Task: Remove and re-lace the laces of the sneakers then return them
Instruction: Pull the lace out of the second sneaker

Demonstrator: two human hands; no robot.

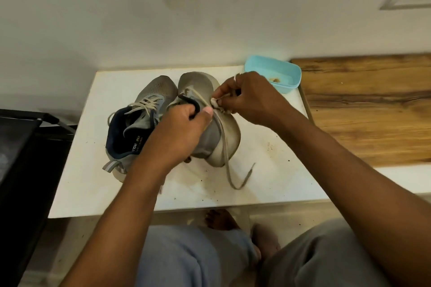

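Partly legible print, "TRI" and "FLY", inside the laced sneaker (140, 123)

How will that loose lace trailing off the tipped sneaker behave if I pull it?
Probably floppy: the lace droops over the sneaker and curls on the table. Likely light: its blurred end seems to whip about. Tugging may tip the sneaker, though the left hand grips it.

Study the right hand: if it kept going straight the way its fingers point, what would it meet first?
The right hand points left, pinching the lace. It would almost at once meet the tilted sneaker, then probably the left hand gripping it; depth is hard to judge.
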